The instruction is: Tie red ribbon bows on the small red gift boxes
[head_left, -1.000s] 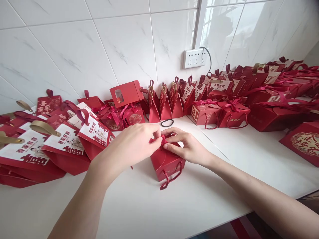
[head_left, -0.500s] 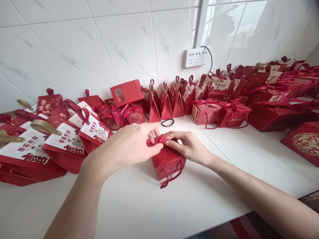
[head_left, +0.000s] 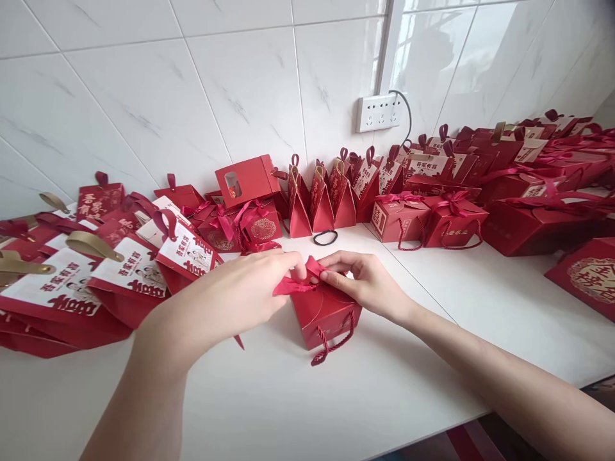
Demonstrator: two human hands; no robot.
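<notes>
A small red gift box (head_left: 323,317) with a twisted red cord handle (head_left: 334,342) stands on the white counter (head_left: 336,397) in front of me. A red ribbon (head_left: 294,286) lies across its top. My left hand (head_left: 245,291) pinches the ribbon's left part, which runs out to the left. My right hand (head_left: 365,282) pinches the ribbon at the middle of the box top. Both hands are closed on the ribbon, fingertips almost touching.
Many red gift boxes and bags line the tiled wall: flat bags with gold handles (head_left: 91,243) at left, pyramid boxes (head_left: 319,205) in the middle, ribboned boxes (head_left: 451,221) at right. A black hair tie (head_left: 325,237) lies behind the box. A wall socket (head_left: 377,112) is above.
My left hand has drawn back to the left, pulling a length of ribbon out from the box top. My right hand has stayed pinching at the middle.
</notes>
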